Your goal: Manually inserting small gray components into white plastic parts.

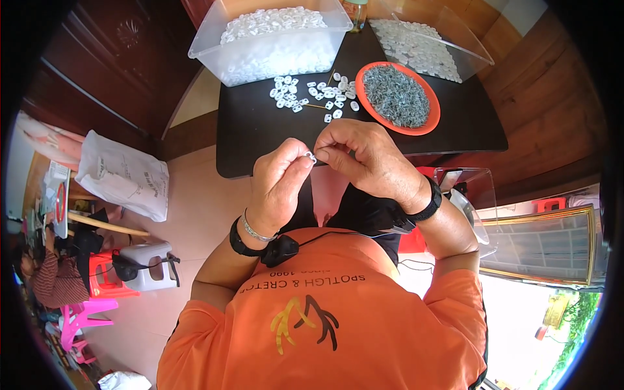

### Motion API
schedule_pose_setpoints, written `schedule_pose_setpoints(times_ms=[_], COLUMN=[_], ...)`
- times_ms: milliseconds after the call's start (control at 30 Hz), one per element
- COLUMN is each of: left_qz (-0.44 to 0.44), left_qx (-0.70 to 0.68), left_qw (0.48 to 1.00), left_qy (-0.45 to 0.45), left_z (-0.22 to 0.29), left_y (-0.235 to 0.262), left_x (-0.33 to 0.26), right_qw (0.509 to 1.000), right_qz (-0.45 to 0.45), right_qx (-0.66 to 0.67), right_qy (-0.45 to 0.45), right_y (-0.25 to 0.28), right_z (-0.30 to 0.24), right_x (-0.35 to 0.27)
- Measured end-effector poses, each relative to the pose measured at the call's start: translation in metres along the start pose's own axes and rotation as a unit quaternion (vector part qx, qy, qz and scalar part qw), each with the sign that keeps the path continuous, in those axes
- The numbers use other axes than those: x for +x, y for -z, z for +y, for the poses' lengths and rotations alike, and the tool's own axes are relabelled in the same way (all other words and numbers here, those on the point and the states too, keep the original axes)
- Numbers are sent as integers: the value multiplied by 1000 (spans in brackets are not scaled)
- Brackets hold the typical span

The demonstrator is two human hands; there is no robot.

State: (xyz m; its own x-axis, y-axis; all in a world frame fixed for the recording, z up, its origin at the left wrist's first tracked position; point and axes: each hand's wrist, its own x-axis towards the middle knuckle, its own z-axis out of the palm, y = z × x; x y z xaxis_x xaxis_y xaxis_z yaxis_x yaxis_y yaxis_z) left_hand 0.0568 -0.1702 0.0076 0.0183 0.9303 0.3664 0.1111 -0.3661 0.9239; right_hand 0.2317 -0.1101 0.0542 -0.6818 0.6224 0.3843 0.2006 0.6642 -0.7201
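Small white piece (311, 156), seen from above through my head camera: glossy and pale, with a looped or pierced outline, though it is too small and too much covered for me to make out its full shape. It sits at the fingertips of the left hand (279, 181), above the person's lap and just short of the near edge of the dark table (253, 140).

Left hand: I see the thumb and index finger pinching the piece, the other fingers curled behind, and the wrist below ringed by a metal bracelet (257, 229) and a black band (242, 242). Right hand (367, 159): arched, knuckles uppermost, thumb and index finger bent toward each other just beside the piece; I cannot tell whether their tips grip anything. Both forearms slope inward and the hands nearly meet.

On the table I note loose white pieces (337, 114), oval and rectangular, with paired openings; behind them, a translucent tub (207, 47) heaped with white pieces; to the right, an orange dish (404, 131) of slender grey slivers (396, 97), and beyond it a clear tray (469, 53) holding more white pieces.
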Motion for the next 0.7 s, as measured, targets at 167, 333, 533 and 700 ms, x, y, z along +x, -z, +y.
schedule_pose_setpoints(times_ms=[167,333,533,700], left_qz=[2,-30,7,2], left_qx=[58,39,7,2], left_qw=[998,999,1000,1000], left_qy=[2,-13,3,-1], left_z=[4,0,-13,-21], left_y=[-1,2,3,20], left_x=[-2,-3,-10,-7], right_qw=[999,998,999,995], right_qz=[8,-10,-33,-71], right_qx=[-36,-60,-22,-30], right_qy=[17,26,-19,-68], right_y=[-4,-4,-12,-20], right_z=[3,0,-2,-3], right_x=[-1,1,6,21])
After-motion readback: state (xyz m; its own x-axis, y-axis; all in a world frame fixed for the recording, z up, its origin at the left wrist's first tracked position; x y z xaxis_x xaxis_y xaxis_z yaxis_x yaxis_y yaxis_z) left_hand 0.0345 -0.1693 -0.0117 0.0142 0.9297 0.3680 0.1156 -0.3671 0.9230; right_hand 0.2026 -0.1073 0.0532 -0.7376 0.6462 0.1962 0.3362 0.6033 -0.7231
